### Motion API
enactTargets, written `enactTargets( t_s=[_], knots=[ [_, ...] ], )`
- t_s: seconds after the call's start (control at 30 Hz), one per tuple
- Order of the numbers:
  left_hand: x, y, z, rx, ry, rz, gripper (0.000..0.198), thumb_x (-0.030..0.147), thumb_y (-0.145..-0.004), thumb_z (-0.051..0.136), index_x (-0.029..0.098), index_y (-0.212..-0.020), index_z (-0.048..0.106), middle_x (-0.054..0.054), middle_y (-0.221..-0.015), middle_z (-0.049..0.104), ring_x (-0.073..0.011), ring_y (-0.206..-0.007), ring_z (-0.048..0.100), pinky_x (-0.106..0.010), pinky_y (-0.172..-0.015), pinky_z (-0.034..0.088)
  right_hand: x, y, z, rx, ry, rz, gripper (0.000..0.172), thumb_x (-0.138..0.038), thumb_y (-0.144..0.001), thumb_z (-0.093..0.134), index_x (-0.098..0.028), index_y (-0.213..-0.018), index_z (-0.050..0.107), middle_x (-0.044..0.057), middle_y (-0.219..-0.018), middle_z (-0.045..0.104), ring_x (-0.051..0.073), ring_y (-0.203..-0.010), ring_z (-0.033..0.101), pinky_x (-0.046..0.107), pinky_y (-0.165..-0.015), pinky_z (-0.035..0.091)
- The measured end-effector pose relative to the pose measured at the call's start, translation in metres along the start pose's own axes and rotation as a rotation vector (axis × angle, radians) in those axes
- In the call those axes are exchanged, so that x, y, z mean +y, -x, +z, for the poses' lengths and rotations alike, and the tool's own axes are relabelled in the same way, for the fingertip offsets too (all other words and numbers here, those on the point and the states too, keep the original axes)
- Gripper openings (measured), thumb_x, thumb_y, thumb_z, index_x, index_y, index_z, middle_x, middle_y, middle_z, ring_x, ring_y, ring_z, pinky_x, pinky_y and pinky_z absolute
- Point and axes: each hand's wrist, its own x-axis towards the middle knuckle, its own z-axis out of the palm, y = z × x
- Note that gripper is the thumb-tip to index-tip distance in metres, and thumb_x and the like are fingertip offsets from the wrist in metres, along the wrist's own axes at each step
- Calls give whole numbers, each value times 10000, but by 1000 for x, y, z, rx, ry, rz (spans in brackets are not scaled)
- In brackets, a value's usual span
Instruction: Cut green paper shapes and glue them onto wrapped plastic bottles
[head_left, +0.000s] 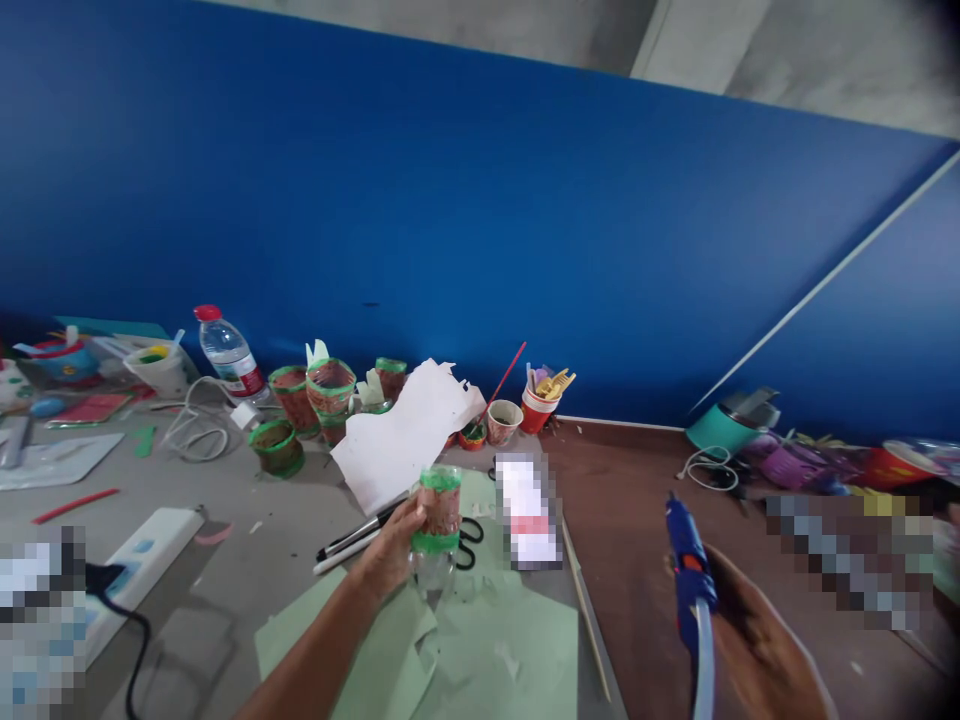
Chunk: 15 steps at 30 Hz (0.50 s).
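Observation:
My left hand (pixel 394 550) is closed round the side of a clear plastic piece with a brown band and green edges (pixel 439 505), held above light green paper (pixel 517 640). At the right, my right hand (pixel 750 620) grips a blue glue gun (pixel 690 570), its nozzle pointing up and away from me. A pale glue stick trails from the gun's near end. The gun and the banded plastic piece are well apart. Black-handled scissors (pixel 470 545) lie on the green paper just right of the plastic piece.
Similar brown and green cups (pixel 275 447) stand at the back left beside torn white paper (pixel 405 430) and a water bottle (pixel 231 355). A phone (pixel 527 510) lies right of the scissors. A power strip (pixel 142 560) is at left. A teal cup (pixel 720 430) stands at back right.

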Motion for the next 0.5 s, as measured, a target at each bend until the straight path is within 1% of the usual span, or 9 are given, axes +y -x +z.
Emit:
enactTargets(
  t_s=[0.03, 0.1, 0.17, 0.23, 0.27, 0.33, 0.37, 0.43, 0.5],
  knots=[
    [0, 0, -1, 6, -11, 2, 357, 325, -732, 735, 192, -1058, 676, -82, -1023, 704, -250, -948, 649, -337, -853, 459, -8, 1, 3, 15, -61, 31, 649, -478, -768, 602, -219, -1347, 462, 154, -1215, 646, 349, -1059, 639, 413, -749, 578],
    [0, 1, -1, 26, -47, 15, 360, 330, -745, 720, 189, -1073, 674, -89, -1017, 705, -257, -950, 651, -350, -850, 465, -21, 2, 14, 18, -223, 15, 659, -490, -831, 517, -235, -1421, 370, 174, -1189, 651, 356, -1027, 654, 463, -721, 571],
    [1, 2, 1, 35, -58, 17, 367, 353, -741, 721, 180, -1061, 681, -94, -981, 712, -266, -941, 655, -356, -839, 472, -30, 2, 28, -19, -316, -37, 612, -533, -876, 381, -306, -1443, 338, 146, -1193, 646, 349, -1052, 644, 536, -768, 542],
    [2, 2, 2, 42, -58, 24, 362, 371, -727, 732, 168, -1023, 692, -97, -931, 717, -270, -917, 661, -350, -814, 480, -40, 2, 44, -88, -334, -42, 592, -575, -838, 401, -369, -1393, 421, 125, -1153, 667, 345, -1034, 644, 549, -785, 529],
    [1, 2, 3, 44, -56, 24, 353, 371, -726, 734, 164, -1010, 696, -98, -914, 718, -271, -909, 663, -350, -806, 481, -46, 4, 52, -159, -378, -23, 615, -585, -817, 423, -330, -1376, 461, 144, -1145, 666, 362, -1034, 636, 575, -803, 511],
    [0, 2, 4, 42, -48, 15, 340, 364, -737, 725, 163, -1010, 695, -99, -899, 718, -274, -918, 662, -358, -815, 478, -58, 10, 69, -213, -425, -10, 650, -619, -801, 408, -238, -1307, 555, 187, -1069, 683, 374, -970, 650, 573, -777, 515],
    [0, 2, 4, 40, -42, 12, 342, 364, -743, 720, 165, -1020, 692, -99, -903, 717, -275, -928, 659, -362, -825, 475, -64, 15, 78, -263, -520, 27, 667, -634, -793, 408, -199, -1264, 592, 207, -1044, 681, 375, -955, 649, 561, -774, 517],
    [0, 2, 4, 36, -35, 2, 357, 370, -742, 718, 168, -1034, 688, -96, -912, 715, -271, -923, 660, -360, -828, 475, -74, 26, 96, -399, -701, 103, 669, -671, -764, 427, -195, -1184, 639, 193, -943, 688, 343, -837, 667, 497, -689, 546],
    [0, 2, 3, 37, -40, -14, 365, 378, -743, 715, 165, -1038, 688, -96, -918, 713, -262, -900, 664, -349, -811, 478, -81, 35, 110, -526, -822, 163, 627, -663, -738, 496, -221, -1158, 638, 144, -827, 682, 281, -684, 655, 415, -577, 545]
  ],
)
